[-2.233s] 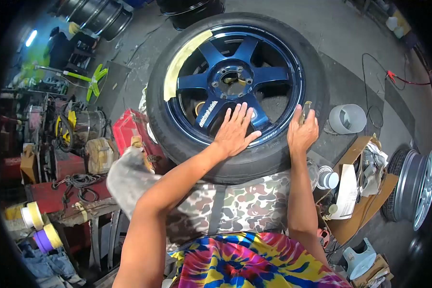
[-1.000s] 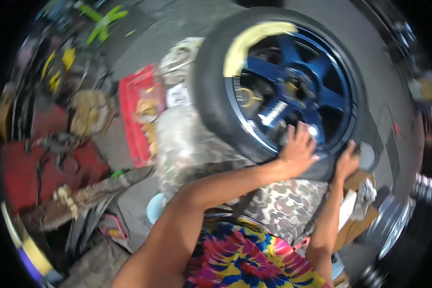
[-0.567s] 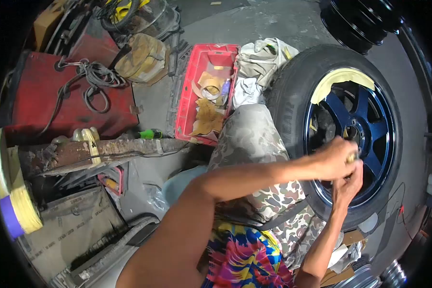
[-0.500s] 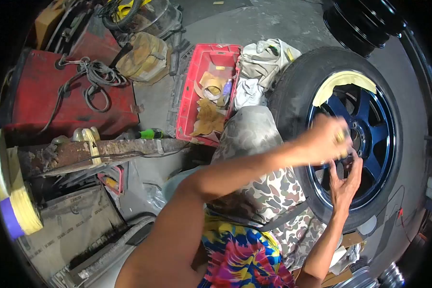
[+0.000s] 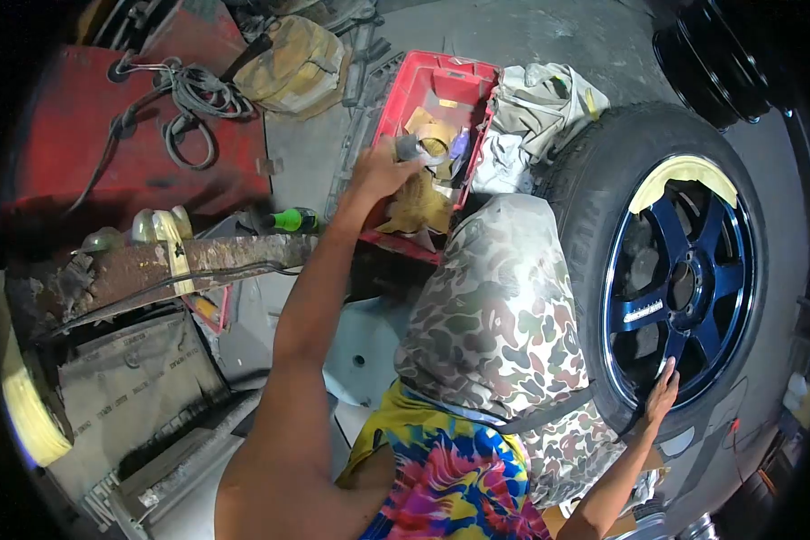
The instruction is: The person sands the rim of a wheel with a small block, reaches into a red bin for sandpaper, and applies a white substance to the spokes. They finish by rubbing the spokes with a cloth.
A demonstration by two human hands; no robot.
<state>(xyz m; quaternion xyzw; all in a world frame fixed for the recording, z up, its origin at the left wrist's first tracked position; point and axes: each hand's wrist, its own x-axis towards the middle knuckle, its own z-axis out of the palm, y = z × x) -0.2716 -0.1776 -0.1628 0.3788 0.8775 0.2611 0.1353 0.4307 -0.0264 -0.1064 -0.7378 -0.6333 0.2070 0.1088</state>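
My left hand (image 5: 383,171) is over the left rim of the red crate (image 5: 389,117), its fingers at a small grey item (image 5: 408,148) beside a tape roll (image 5: 434,147). Below the roll lies brown crumpled paper (image 5: 418,205). At the right, my right hand (image 5: 662,393) rests on the lower spoke and rim of a blue wheel (image 5: 684,279) set in a black tire (image 5: 571,225). Its fingers are stretched out. Pale masking (image 5: 679,171) follows the upper rim, and a white lettered decal (image 5: 643,311) sits on the left spoke.
A red box (image 5: 216,162) with coiled cable stands at the left, above a worn beam (image 5: 126,279). Cloths (image 5: 540,108) lie beside the crate. Black rims (image 5: 711,63) are at the upper right. A light stool (image 5: 360,355) stands below the crate.
My left hand has moved from the wheel to the crate. My right hand has moved down to the lower rim. The decal on the spoke is now visible, and the view has shifted.
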